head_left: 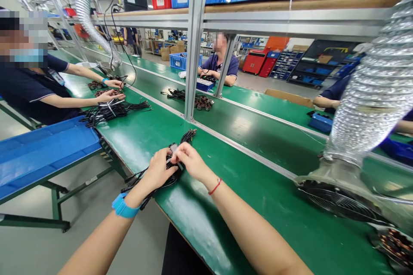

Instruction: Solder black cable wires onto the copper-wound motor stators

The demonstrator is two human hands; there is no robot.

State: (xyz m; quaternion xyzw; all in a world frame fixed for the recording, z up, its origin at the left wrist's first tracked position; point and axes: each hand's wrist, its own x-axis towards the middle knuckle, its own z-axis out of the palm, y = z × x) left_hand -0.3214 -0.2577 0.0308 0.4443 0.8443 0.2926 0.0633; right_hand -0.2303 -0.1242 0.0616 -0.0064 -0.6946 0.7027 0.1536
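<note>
A bundle of black cables lies across the near edge of the green bench, its copper-tipped ends pointing away from me and its other ends hanging over the edge. My left hand, with a blue band at the wrist, is closed round the bundle from the left. At the bundle's middle my right hand has thumb and fingers pinched on a pale tie strip. Fingers partly hide the strip, and whether it is fastened does not show.
Another tied cable bundle lies before a co-worker at left, beside a blue-topped cart. Cables with copper coils rest on the middle strip. A metal post and a ducted fan hood stand over the bench.
</note>
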